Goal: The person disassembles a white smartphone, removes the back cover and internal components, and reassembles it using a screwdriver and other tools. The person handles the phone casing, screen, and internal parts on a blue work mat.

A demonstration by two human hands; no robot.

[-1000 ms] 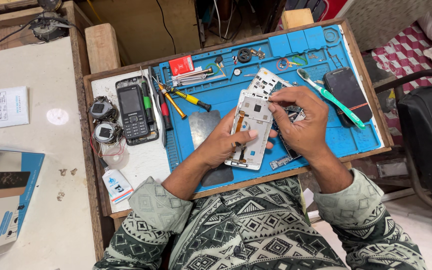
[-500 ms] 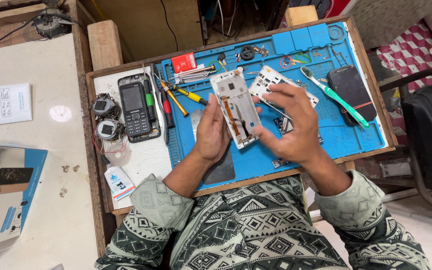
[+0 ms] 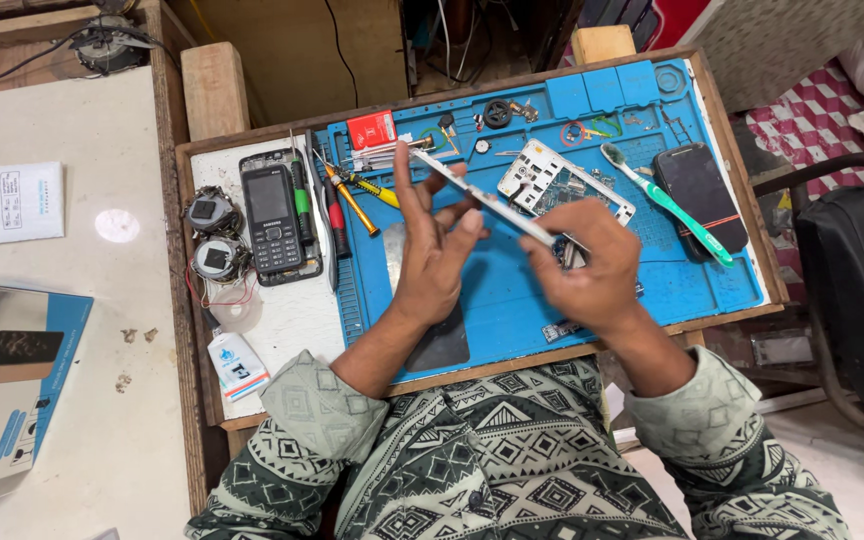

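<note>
A thin white phone frame (image 3: 487,200) is held edge-on above the blue repair mat (image 3: 512,300). My right hand (image 3: 592,275) grips its near right end. My left hand (image 3: 437,245) is raised with its fingers spread, fingertips resting against the frame's left part. A second white phone frame (image 3: 552,180) lies on the mat just behind them.
A black keypad phone (image 3: 272,220) lies on the white tray part at left, with screwdrivers (image 3: 347,195) beside it. A green toothbrush (image 3: 667,205) and a dark phone (image 3: 702,195) lie at the mat's right. Round parts (image 3: 214,235), a small bottle (image 3: 235,362) and boxes (image 3: 12,380) sit further left.
The white frame lay flat under both hands, was lifted face-up, and is now turned on edge. My left hand has opened out and risen beside it.
</note>
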